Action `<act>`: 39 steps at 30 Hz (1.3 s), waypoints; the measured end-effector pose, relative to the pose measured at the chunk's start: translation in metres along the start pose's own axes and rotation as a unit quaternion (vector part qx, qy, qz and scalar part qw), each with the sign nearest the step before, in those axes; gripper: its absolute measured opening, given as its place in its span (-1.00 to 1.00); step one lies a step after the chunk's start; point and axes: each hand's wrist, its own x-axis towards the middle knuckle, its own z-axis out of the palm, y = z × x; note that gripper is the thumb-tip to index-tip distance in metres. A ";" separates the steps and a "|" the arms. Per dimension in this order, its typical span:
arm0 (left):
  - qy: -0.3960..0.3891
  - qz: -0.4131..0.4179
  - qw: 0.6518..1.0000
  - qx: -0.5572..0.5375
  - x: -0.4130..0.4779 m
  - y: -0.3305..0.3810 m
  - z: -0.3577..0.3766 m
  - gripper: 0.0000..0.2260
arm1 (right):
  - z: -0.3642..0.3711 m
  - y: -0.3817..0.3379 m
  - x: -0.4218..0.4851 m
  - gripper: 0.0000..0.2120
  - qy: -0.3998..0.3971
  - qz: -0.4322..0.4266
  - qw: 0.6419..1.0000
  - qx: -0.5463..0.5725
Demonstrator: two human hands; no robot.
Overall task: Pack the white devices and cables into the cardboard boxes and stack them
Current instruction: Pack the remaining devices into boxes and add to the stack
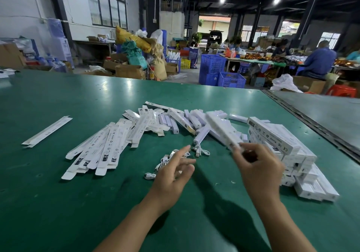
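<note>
Right hand [259, 166] pinches the near end of a long white device [220, 129], blurred and slanting up over the loose pile, just beside the stack of packed boxes [292, 154]. Held only by its tip, it could slip or swing into that stack. Left hand [173, 173], loose-fingered and apparently holding nothing, hovers over tangled cables [169, 158], where lifting one may drag others; flat cardboard boxes [109, 144] lie further left.
</note>
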 end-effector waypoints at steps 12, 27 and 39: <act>0.146 0.001 0.985 0.092 0.007 -0.001 -0.009 -0.78 | -0.029 0.044 0.031 -0.87 0.092 0.136 0.982 -0.091; 0.189 -0.344 0.791 0.470 0.014 -0.031 -0.080 -0.46 | -0.027 0.040 0.027 -0.83 0.072 0.114 0.982 -0.128; 0.230 -0.331 0.789 0.464 0.015 -0.030 -0.079 -0.69 | -0.010 0.025 0.008 -0.89 0.013 0.072 0.989 -0.128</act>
